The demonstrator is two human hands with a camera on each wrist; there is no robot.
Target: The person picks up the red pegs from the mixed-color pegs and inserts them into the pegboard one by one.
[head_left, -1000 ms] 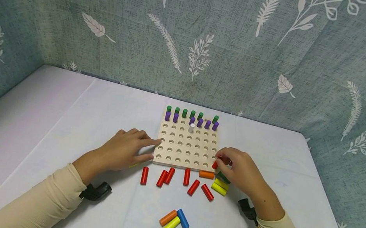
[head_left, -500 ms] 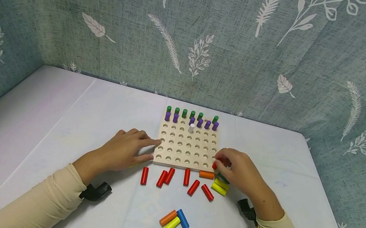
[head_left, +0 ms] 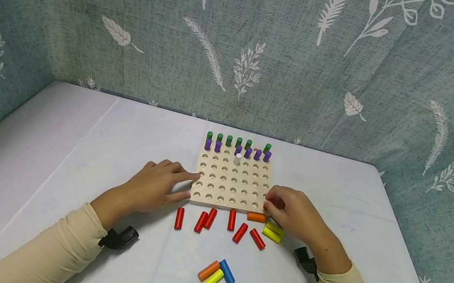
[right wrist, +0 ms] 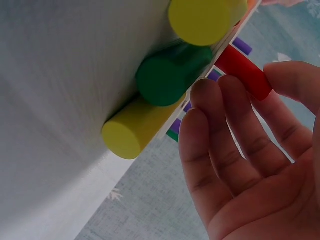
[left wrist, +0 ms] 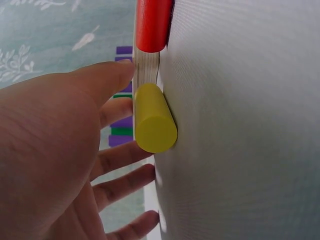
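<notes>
A wooden pegboard (head_left: pixel 217 182) lies on the table, with green pegs (head_left: pixel 229 140) along its far row. Purple pegs (head_left: pixel 248 153) stand in front of them, then one white peg (head_left: pixel 237 159). My left hand (head_left: pixel 151 186), fingers extended, touches the board's left edge; a yellow peg (left wrist: pixel 156 120) lies below its palm. At the near right corner my right hand (head_left: pixel 297 213) pinches a red peg (right wrist: pixel 245 72) between thumb and fingers. In the right wrist view that peg stands at the board's surface, its lower end partly hidden behind the fingertips.
Several loose red pegs (head_left: pixel 232 220) and an orange peg (head_left: pixel 256 217) lie along the board's near edge. Yellow pegs (head_left: pixel 272 235) and a green peg (right wrist: pixel 170 75) lie under my right hand. Nearer are orange (head_left: pixel 208 271), yellow (head_left: pixel 212 280) and blue (head_left: pixel 227 272) pegs.
My right hand has shifted slightly down and left, its fingers now covering more of the red peg. The left hand and the loose pegs have stayed put.
</notes>
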